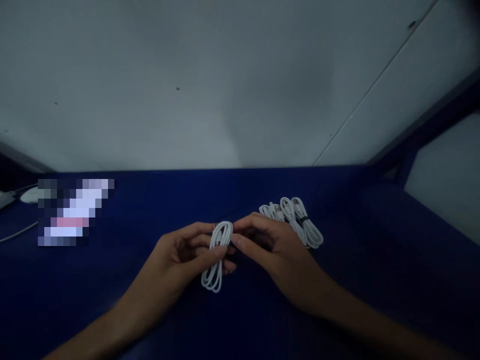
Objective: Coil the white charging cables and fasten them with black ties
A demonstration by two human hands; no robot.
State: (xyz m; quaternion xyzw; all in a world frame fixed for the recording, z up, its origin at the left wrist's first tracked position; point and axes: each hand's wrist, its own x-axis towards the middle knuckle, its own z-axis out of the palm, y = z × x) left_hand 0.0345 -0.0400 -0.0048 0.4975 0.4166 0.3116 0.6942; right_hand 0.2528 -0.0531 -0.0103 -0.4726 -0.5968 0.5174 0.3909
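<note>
A white cable (215, 277), wound into a long narrow coil, is held upright and slightly tilted over the blue table. My left hand (183, 257) is closed on it, the thumb pressed across its front and the fingers behind. At the coil's upper right edge, my right hand (275, 247) has its thumb and index finger pinched together, their tips by the loops. Whatever sits between those fingertips is too small and dim to make out. Just beyond the right hand lie several coiled white cables (310, 231), side by side; a dark tie wraps at least one.
The blue tabletop (150, 312) runs back to a pale grey wall (157, 100). At the left is a blurred-out bright rectangular object (80, 207), with a white rounded item (29, 195) and a white cord (18, 233) beside it. A blue frame (431, 130) rises at the right.
</note>
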